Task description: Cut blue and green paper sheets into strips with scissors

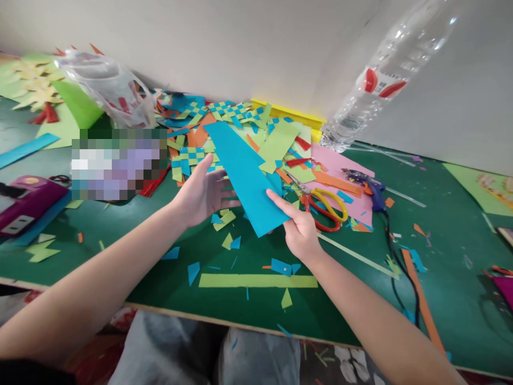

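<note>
A long blue paper sheet (244, 171) is held above the green table (160, 278), slanting from the far paper pile toward me. My right hand (298, 227) pinches its near right corner between thumb and fingers. Under the sheet's left edge lies my left hand (200, 192), its fingers stretched out and supporting the paper from below. Red-and-yellow scissors (324, 206) lie on the table just right of my right hand.
A pile of coloured paper and woven blue-green squares (192, 158) covers the back of the table. An empty plastic bottle (385, 75) leans at the wall. A glue gun (368, 187) with a black cable lies right, a purple device (24, 203) left, a long green strip (256, 280) near me.
</note>
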The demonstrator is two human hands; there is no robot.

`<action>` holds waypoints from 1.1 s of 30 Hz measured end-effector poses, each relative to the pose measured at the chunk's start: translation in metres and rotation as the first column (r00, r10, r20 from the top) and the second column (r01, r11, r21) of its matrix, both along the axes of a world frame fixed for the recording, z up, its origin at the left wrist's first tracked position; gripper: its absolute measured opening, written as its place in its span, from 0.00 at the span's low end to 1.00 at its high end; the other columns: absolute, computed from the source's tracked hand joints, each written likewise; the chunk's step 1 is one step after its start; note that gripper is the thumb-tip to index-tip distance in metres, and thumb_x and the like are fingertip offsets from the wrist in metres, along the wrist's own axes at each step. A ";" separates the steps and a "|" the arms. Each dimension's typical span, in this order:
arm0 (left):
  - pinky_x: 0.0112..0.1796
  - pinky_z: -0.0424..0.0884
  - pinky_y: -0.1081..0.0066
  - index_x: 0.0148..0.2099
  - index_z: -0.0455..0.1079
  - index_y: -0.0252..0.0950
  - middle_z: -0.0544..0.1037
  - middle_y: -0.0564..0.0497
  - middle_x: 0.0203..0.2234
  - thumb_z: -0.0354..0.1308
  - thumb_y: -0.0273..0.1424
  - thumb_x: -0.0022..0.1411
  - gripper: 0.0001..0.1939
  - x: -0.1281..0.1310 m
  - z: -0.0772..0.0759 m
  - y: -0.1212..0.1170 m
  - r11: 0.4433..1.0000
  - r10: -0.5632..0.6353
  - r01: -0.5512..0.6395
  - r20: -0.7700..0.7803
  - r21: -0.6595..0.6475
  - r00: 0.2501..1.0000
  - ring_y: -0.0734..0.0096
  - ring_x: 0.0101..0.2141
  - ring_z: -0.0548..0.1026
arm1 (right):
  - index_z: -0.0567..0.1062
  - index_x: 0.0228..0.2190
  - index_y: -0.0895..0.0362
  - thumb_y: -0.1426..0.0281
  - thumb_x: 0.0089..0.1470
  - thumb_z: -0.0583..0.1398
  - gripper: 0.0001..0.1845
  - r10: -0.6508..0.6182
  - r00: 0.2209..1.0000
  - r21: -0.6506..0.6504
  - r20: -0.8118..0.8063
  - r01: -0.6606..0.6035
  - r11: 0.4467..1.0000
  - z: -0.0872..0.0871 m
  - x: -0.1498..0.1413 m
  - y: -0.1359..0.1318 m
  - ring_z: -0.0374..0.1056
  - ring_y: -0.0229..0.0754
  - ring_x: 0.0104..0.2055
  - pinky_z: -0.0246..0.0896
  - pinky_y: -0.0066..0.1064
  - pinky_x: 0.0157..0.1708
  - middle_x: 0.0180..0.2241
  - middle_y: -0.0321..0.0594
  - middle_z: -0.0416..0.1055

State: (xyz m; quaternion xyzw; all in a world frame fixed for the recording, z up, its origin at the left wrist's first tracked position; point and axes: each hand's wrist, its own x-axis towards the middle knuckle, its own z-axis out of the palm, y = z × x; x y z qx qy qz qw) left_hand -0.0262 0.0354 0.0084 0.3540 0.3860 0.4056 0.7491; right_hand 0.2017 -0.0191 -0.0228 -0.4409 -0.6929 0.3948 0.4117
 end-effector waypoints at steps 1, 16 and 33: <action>0.37 0.75 0.65 0.48 0.68 0.35 0.79 0.46 0.42 0.43 0.54 0.65 0.29 0.000 0.000 -0.001 1.000 -0.018 0.018 -0.020 0.012 1.000 0.60 0.39 0.78 | 0.66 0.58 0.45 0.72 0.58 0.48 0.28 0.010 0.998 0.043 0.066 -0.013 0.999 -0.001 0.000 0.000 0.60 0.41 0.19 0.67 0.40 0.25 0.27 0.35 0.75; 0.32 0.76 0.69 0.54 0.67 0.35 0.79 0.45 0.38 0.67 0.39 0.53 0.28 0.001 -0.006 -0.005 0.927 0.237 -0.091 -0.379 0.364 0.894 0.64 0.35 0.78 | 0.57 0.62 0.50 0.62 0.53 0.59 0.36 0.089 0.995 -0.033 -0.041 -0.090 0.995 0.007 -0.007 -0.007 0.73 0.45 0.32 0.71 0.40 0.35 0.33 0.38 0.76; 0.30 0.76 0.65 0.39 0.76 0.33 0.79 0.44 0.27 0.51 0.54 0.61 0.28 0.011 -0.009 -0.013 0.961 -0.035 0.138 -0.386 0.241 0.922 0.63 0.28 0.79 | 0.73 0.37 0.54 0.57 0.43 0.68 0.21 -0.238 0.911 -0.400 -0.338 0.090 0.912 -0.005 -0.012 0.009 0.74 0.45 0.31 0.76 0.41 0.32 0.29 0.38 0.78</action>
